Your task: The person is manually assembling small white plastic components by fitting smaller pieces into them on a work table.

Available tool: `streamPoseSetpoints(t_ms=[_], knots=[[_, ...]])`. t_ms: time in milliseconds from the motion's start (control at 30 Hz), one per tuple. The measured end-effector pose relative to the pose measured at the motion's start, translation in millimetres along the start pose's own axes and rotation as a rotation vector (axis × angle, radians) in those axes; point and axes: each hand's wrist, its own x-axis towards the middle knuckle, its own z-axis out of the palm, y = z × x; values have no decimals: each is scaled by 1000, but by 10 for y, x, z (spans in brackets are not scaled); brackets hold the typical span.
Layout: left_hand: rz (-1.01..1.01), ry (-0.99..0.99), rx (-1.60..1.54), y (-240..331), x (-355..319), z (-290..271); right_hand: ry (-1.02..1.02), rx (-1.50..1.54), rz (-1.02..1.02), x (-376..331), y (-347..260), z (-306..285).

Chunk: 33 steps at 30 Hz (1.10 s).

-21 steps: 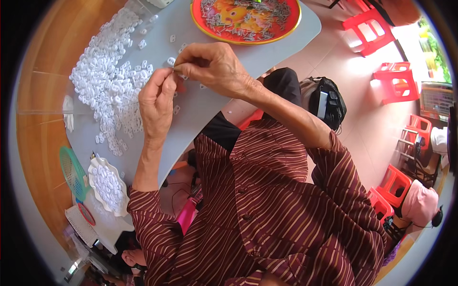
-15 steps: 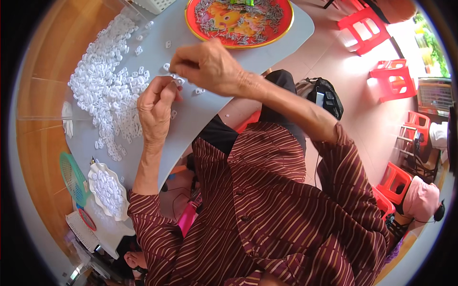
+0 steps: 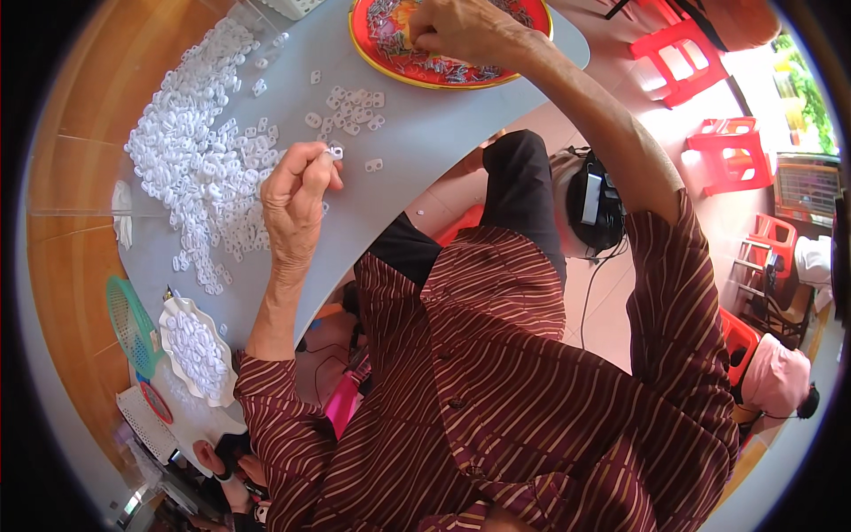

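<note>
My left hand is above the table with thumb and fingertips pinched on a small white plastic piece that has holes in it. My right hand reaches over a round red tray with a yellow rim. Thin grey metal pieces, like small screws or pins, lie scattered in that tray. The right fingers are curled down toward them, and what is between them is hidden. Between the hands lies a loose cluster of white plastic pieces, with one single piece nearer me.
A big heap of white pieces covers the left of the grey table. Nearer stand a scalloped white dish of such pieces and a green mesh basket. Another person's hand shows lower left. Red stools stand right.
My right hand has left my left hand and moved away and to the right, over the red tray. The cluster of white pieces it covered now shows. My left hand keeps its pinch.
</note>
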Motion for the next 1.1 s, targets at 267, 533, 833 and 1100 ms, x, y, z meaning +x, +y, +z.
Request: streamPoseSetpoints(t_ms=[267,533,833,1100], knots=[[-44,-18,46,19,-21,0,145,-703,-653,209,283,272],[-66,-16,62,-19,-37,-33,-334,9,1,265,93,-56],[-42,-47,50,-12,-9,-3,-271,-6,36,194,77,-96],[-32,-58,61,27,-24,14,-262,-69,27,204,104,-41]])
